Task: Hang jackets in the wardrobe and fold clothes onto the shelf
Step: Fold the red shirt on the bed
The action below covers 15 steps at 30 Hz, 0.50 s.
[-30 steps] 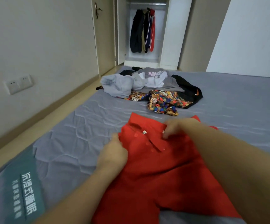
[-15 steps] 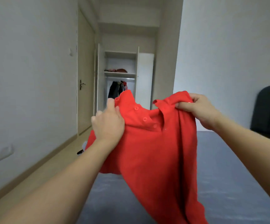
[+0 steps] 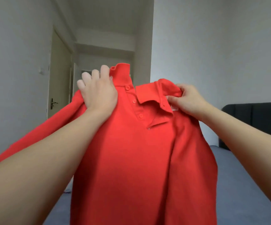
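A red polo shirt (image 3: pixel 131 151) is held up above the grey mattress (image 3: pixel 245 184). Its left shoulder is gripped by the left hand (image 3: pixel 99 93) (fingertips behind the fabric); the collar is pinched by the right hand (image 3: pixel 188 99). One sleeve is flung out leftward.

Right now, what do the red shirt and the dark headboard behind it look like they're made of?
Red shirt: soft matte knit, probably cotton polo fabric; it drapes limply, with a buttoned collar placket, and both hands grip it. Headboard: dark, with vertical padded channels, so likely upholstered; fabric or faux leather, I cannot tell.
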Each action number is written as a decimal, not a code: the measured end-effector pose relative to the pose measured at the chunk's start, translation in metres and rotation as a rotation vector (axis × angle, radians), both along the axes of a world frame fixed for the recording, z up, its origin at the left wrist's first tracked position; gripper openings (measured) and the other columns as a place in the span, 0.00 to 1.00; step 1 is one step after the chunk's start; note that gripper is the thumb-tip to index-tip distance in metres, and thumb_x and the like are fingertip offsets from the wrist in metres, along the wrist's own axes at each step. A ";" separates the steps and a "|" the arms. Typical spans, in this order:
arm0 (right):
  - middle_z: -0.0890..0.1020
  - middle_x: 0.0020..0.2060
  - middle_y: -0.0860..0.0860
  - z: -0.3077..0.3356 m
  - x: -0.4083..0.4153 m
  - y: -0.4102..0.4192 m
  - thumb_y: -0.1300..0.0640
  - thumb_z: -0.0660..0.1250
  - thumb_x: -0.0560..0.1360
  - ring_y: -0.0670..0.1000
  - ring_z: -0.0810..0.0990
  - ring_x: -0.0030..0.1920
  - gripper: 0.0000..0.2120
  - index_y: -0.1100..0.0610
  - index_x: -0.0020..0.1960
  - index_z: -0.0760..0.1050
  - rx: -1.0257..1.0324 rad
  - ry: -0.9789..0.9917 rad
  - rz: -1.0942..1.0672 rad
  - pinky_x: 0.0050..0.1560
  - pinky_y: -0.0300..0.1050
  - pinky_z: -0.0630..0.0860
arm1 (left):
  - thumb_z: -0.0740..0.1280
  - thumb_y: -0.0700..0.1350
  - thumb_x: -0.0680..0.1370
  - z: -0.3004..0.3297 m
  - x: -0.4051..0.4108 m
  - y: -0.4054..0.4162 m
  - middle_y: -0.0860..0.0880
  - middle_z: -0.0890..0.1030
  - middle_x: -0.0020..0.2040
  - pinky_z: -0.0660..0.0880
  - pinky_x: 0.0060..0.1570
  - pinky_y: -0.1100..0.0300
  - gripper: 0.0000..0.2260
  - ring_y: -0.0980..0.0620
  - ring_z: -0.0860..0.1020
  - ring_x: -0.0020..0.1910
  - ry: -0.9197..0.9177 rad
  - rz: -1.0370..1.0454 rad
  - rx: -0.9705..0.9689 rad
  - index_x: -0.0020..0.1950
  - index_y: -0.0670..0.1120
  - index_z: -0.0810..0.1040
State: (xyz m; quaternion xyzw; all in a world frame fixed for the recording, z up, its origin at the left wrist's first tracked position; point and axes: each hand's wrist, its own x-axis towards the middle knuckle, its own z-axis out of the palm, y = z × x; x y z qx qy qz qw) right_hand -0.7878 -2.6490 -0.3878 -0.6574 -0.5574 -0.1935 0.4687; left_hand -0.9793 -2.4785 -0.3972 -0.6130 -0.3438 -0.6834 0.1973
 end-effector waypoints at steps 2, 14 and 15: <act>0.78 0.36 0.45 -0.023 0.025 0.009 0.41 0.68 0.72 0.52 0.77 0.41 0.14 0.51 0.40 0.73 -0.169 -0.177 -0.339 0.40 0.48 0.69 | 0.58 0.47 0.80 -0.026 0.027 0.020 0.41 0.78 0.50 0.63 0.48 0.46 0.08 0.38 0.72 0.51 0.082 0.012 -0.017 0.55 0.45 0.72; 0.70 0.68 0.57 -0.434 0.193 0.103 0.30 0.54 0.75 0.60 0.69 0.69 0.35 0.54 0.71 0.66 -0.967 0.147 -0.602 0.67 0.55 0.64 | 0.47 0.63 0.80 -0.452 0.182 0.085 0.48 0.50 0.80 0.34 0.69 0.34 0.29 0.46 0.45 0.78 0.996 -0.146 -1.087 0.79 0.54 0.51; 0.70 0.69 0.58 -0.467 0.203 0.088 0.29 0.51 0.75 0.60 0.69 0.69 0.37 0.54 0.72 0.65 -1.002 0.216 -0.639 0.68 0.56 0.63 | 0.44 0.65 0.80 -0.487 0.180 0.078 0.50 0.46 0.80 0.33 0.69 0.33 0.30 0.46 0.42 0.78 1.090 -0.164 -1.204 0.79 0.56 0.48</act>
